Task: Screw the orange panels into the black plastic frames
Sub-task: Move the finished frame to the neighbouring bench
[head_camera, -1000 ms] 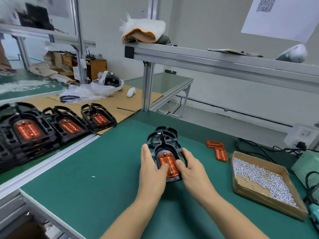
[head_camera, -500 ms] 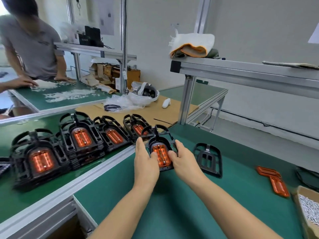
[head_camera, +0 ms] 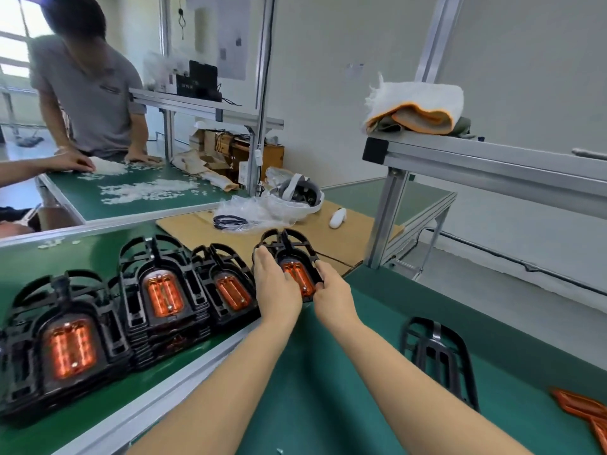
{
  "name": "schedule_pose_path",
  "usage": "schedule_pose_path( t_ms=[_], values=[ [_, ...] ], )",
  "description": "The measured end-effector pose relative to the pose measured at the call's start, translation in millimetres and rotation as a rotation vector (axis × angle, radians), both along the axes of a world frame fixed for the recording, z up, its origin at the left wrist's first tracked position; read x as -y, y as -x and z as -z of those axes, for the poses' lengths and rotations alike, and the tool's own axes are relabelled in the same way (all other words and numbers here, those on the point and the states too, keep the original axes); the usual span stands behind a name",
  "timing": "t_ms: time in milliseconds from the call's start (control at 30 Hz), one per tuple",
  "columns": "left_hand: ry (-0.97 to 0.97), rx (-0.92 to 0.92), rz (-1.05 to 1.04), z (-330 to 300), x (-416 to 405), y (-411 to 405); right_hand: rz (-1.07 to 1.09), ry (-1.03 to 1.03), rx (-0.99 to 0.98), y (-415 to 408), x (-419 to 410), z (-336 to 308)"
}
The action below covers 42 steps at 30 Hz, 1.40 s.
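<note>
At frame centre we hold a black frame (head_camera: 285, 254) with its orange panel (head_camera: 297, 278) between both hands: left hand (head_camera: 274, 284) fingers lie along one side, right hand (head_camera: 331, 295) fingers curl round the other, beside stacked frames (head_camera: 157, 303).

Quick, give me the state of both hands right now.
Left hand: holding the left side of the assembled frame, fingers laid along its edge.
Right hand: gripping the same frame's right edge, fingers curled round it.
</note>
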State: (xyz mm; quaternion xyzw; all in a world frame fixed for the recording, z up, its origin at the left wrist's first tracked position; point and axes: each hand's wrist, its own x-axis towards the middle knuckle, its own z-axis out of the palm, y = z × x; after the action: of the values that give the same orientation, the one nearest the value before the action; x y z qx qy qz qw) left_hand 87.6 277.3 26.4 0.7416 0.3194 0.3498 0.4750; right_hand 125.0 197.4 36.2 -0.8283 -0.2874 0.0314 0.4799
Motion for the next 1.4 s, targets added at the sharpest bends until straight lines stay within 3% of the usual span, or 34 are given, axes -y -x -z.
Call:
schedule_pose_path(
  t_ms=[200,533,900,1400],
  values=[
    [-0.108,-0.129,-0.071,4,-27,-35,0.0,0.048,-0.001,-31,-28,6],
    [-0.127,-0.329,-0.106,18,-46,-64,-0.014,0.063,0.002,-55,-51,19],
    [-0.486,-0.52,-0.219,28,-45,-60,-0.101,0.082,0.019,-64,-50,27],
    [-0.64,-0.645,-0.138,18,-35,-50,-0.139,0.109,-0.046,-63,-36,34]
  ],
)
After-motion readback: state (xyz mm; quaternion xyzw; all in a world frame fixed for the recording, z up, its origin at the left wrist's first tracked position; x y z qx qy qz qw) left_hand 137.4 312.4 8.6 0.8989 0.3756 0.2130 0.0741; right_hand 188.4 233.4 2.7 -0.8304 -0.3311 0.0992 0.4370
